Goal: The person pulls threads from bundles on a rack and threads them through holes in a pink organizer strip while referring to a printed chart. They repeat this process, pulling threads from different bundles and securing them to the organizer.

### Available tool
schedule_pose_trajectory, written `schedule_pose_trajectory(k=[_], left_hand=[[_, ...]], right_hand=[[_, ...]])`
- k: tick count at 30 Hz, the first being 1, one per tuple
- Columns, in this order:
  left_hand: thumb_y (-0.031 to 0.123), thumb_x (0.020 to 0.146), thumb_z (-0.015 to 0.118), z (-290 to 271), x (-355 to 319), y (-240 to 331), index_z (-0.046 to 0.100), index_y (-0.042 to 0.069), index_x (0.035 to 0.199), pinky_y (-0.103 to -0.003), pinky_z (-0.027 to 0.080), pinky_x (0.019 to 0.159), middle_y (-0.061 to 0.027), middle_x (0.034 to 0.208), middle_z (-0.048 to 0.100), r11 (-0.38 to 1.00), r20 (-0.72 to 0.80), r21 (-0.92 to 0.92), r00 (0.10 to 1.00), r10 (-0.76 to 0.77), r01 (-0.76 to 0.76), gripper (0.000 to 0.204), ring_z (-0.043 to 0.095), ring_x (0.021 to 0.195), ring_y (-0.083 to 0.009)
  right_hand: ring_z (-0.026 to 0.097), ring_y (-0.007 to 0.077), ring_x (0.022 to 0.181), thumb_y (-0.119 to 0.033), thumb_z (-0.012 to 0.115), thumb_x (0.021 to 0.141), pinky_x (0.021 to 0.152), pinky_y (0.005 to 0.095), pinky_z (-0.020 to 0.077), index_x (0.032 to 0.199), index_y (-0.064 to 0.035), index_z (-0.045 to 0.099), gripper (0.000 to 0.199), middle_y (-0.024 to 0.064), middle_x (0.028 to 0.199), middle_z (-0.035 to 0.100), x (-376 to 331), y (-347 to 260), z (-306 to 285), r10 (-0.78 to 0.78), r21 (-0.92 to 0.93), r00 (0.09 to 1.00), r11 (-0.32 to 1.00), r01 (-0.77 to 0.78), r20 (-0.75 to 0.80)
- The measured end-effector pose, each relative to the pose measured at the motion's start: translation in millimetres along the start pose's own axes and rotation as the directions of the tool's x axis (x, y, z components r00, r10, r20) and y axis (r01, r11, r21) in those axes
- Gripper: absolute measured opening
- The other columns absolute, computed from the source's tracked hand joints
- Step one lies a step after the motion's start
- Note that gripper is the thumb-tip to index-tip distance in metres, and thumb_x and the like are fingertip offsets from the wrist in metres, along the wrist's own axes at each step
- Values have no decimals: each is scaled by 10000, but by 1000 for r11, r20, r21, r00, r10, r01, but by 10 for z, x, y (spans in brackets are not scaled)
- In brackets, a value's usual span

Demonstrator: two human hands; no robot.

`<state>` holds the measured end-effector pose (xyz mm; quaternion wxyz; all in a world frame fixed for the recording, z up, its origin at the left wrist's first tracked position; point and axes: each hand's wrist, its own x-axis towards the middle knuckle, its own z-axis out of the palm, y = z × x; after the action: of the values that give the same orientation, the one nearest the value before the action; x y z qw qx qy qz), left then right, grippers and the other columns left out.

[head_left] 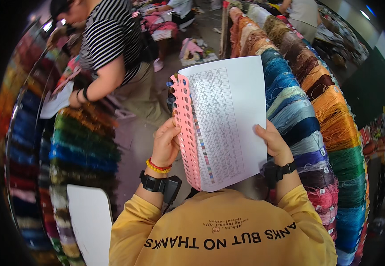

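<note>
My left hand [165,142] grips the left edge of a pink perforated card [184,126] with rows of round holes. My right hand [274,142] holds the right edge of a white printed sheet [232,106] that carries a table and a column of small colour squares. The pink card lies against the sheet's left side, and both are held up in front of my chest. Black bands sit on both wrists, and beaded bracelets circle the left one. My sleeves are yellow.
Racks of coloured thread skeins [316,119] hang on the right and more skeins [79,142] on the left. A person in a striped top [108,40] bends over the left rack. A white panel [90,221] stands at lower left. Other people stand farther back.
</note>
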<state>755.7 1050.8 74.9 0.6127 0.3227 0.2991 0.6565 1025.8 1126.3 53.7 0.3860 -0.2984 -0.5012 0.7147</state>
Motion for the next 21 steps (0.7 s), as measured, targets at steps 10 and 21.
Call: schedule_pose_trajectory(k=[10,21], left_hand=[[27,789,373,-287,1806,152,515,-38,956,-248,399,791,-81,967,572,985,345,-45,928,-142,167,229,540,861,-141],[46,780,399,-228,3339,-34,534,-9,885,-193,365,702,-3,836,556,972,335,133,915,-227,192,179,483,738,-68]], right_hand=[[467,183,1027,-268,569,790,857,301,387,1213,10,353,551,102,1148,468,1079,53,-413,108,361,974,932,-30,-197],[549,105,746,-196,634,754,652,230,446,965,43,565,326,69,854,602,1929,-846,-642,-136,-218,850,976,25,-509]])
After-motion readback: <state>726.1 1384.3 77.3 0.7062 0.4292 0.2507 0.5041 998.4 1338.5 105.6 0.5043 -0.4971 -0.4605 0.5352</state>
